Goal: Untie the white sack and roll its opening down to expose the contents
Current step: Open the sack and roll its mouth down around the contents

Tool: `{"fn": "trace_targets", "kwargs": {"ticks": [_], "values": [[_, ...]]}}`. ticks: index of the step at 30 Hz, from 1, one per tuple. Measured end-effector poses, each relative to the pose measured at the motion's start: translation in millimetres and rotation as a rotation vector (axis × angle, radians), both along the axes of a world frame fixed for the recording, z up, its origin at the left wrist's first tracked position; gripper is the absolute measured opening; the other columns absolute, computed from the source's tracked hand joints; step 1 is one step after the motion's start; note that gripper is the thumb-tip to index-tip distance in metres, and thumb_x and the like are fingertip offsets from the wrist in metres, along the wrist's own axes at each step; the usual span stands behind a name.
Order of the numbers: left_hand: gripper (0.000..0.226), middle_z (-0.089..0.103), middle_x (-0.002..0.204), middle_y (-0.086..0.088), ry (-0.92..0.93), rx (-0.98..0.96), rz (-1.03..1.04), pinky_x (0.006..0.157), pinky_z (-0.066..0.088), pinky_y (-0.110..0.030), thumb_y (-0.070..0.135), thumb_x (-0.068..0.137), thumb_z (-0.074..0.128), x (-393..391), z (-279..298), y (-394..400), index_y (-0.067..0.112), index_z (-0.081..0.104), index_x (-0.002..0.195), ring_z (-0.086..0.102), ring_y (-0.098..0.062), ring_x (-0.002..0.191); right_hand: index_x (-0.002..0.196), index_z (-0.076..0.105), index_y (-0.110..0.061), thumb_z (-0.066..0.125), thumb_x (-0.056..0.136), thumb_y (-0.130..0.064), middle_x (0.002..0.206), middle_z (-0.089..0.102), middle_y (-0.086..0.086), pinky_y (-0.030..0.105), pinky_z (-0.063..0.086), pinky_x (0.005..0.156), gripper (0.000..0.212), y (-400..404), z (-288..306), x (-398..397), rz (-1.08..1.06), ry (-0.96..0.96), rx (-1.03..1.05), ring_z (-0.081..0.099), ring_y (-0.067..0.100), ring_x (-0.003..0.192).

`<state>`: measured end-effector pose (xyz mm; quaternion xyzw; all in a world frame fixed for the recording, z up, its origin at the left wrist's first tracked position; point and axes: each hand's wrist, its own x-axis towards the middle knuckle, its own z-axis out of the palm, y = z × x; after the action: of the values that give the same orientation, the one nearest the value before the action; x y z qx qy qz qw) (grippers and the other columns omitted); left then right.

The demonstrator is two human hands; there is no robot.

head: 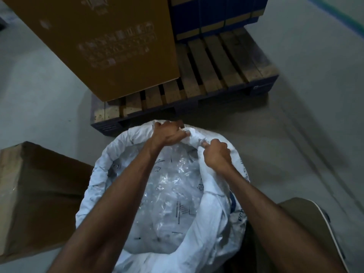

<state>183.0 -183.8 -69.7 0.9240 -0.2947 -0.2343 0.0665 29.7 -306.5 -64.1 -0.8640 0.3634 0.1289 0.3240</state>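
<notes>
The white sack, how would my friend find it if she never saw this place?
Find the wooden pallet with the tall brown box on it. Just in front, on the grey floor, stands the white sack, with both hands gripping its rolled rim. It alone is white, with shiny clear plastic inside.

- white sack point(239, 194): blue letters "PO" at its right side, the rest hidden
- small black print inside it, too blurred to read
- large cardboard box point(94, 46): pale handling symbols, illegible
</notes>
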Motion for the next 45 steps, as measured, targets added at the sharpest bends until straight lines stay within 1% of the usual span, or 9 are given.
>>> {"fn": "trace_targets", "kwargs": {"ticks": [4, 9, 16, 19, 23, 28, 35, 38, 45], "values": [[0.058, 0.055, 0.144, 0.001, -0.030, -0.278, -0.115, 0.119, 0.013, -0.056, 0.058, 0.100, 0.024, -28, -4, 2, 0.029, 0.061, 0.134, 0.043, -0.020, 0.137, 0.126, 0.065, -0.007, 0.055, 0.102, -0.043, 0.122, 0.068, 0.015, 0.032, 0.048, 0.082, 0.045, -15, -13, 10, -0.313, -0.106, 0.408, 0.065, 0.035, 0.108], [0.049, 0.073, 0.120, -0.002, -0.187, -0.125, -0.090, 0.111, 0.024, -0.051, 0.043, 0.100, 0.031, -57, -13, -31, 0.020, 0.074, 0.106, 0.062, -0.020, 0.112, 0.130, 0.063, -0.008, 0.048, 0.104, -0.049, 0.116, 0.072, 0.014, 0.046, 0.052, 0.101, 0.051, -35, -38, 8, -0.361, -0.086, 0.776, 0.069, 0.031, 0.103], [0.030, 0.059, 0.067, 0.002, -0.133, -0.051, 0.069, 0.108, 0.029, -0.054, 0.039, 0.084, 0.047, -54, 6, -60, 0.020, 0.055, 0.063, 0.050, -0.011, 0.067, 0.145, 0.041, 0.002, 0.045, 0.099, -0.065, 0.150, 0.043, 0.028, 0.049, 0.044, 0.105, 0.082, -11, 5, -44, -0.191, -0.069, 0.134, 0.048, 0.047, 0.134], [0.032, 0.060, 0.070, 0.001, -0.113, -0.088, 0.092, 0.105, 0.041, -0.054, 0.038, 0.090, 0.048, -54, 10, -53, 0.019, 0.057, 0.066, 0.053, -0.014, 0.069, 0.131, 0.057, 0.000, 0.054, 0.101, -0.053, 0.136, 0.059, 0.025, 0.042, 0.048, 0.097, 0.061, -1, 3, -58, -0.284, -0.095, 0.226, 0.059, 0.043, 0.123], [0.028, 0.058, 0.126, -0.011, -0.218, -0.294, 0.151, 0.105, 0.042, -0.044, 0.030, 0.097, 0.060, -88, 20, -26, 0.015, 0.060, 0.120, 0.050, -0.029, 0.122, 0.123, 0.062, 0.001, 0.058, 0.103, -0.040, 0.124, 0.067, 0.018, 0.034, 0.048, 0.091, 0.046, -8, 2, -50, -0.489, -0.201, 0.478, 0.064, 0.034, 0.116], [0.051, 0.065, 0.114, 0.000, 0.253, -0.523, 0.406, 0.086, 0.056, -0.039, 0.060, 0.086, 0.068, -188, 41, 9, 0.022, 0.061, 0.119, 0.064, -0.016, 0.098, 0.146, 0.049, 0.000, 0.043, 0.109, -0.025, 0.148, 0.054, 0.021, 0.033, 0.053, 0.074, 0.044, -22, -1, -62, -0.459, -0.242, 1.008, 0.055, 0.038, 0.133], [0.026, 0.067, 0.069, -0.001, 0.158, -0.576, 0.354, 0.056, 0.046, -0.025, 0.032, 0.067, 0.088, -242, 35, 6, 0.012, 0.074, 0.076, 0.055, -0.003, 0.059, 0.143, 0.056, -0.012, 0.039, 0.094, -0.077, 0.141, 0.058, 0.008, 0.043, 0.044, 0.111, 0.083, -23, 2, -85, -0.391, -0.256, 0.678, 0.057, 0.032, 0.127], [0.017, 0.057, 0.055, 0.006, 0.059, -0.682, 0.331, 0.053, 0.040, -0.025, 0.021, 0.070, 0.079, -260, 29, -6, 0.012, 0.066, 0.063, 0.048, -0.003, 0.049, 0.134, 0.064, -0.011, 0.050, 0.059, -0.100, 0.133, 0.067, 0.011, 0.042, 0.049, 0.106, 0.117, -10, -13, -117, -0.463, -0.188, 0.490, 0.064, 0.032, 0.121], [0.033, 0.069, 0.095, 0.001, -0.001, -0.737, 0.293, 0.075, 0.055, -0.034, 0.034, 0.077, 0.079, -297, 19, 20, 0.016, 0.071, 0.103, 0.063, -0.013, 0.084, 0.132, 0.060, 0.004, 0.072, 0.089, -0.044, 0.126, 0.068, 0.021, 0.045, 0.061, 0.084, 0.065, -2, -17, -139, -0.601, -0.257, 0.598, 0.070, 0.039, 0.107]]}}
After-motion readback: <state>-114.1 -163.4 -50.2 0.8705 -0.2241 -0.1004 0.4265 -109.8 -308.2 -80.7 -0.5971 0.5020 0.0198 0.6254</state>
